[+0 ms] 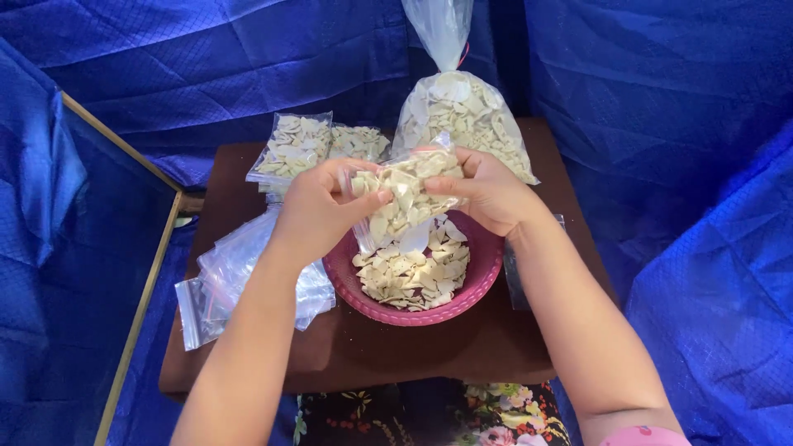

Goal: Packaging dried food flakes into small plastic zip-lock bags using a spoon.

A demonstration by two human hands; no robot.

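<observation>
Both hands hold a small clear bag [405, 194] of pale chips above the pink bowl [479, 272] — left hand [318, 206] and right hand [487, 194] pinching its top edge, probably pressing the seal. Next comes a firm squeeze along it — then setting it by the filled bags [293, 149] on the tabletop [372, 347].

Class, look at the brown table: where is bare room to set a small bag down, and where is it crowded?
Bare: the table's near edge strip, before the pink bowl. Crowded: left side under empty bags; back row with filled packets and the big sack; both hands hold a packet above the bowl.
</observation>
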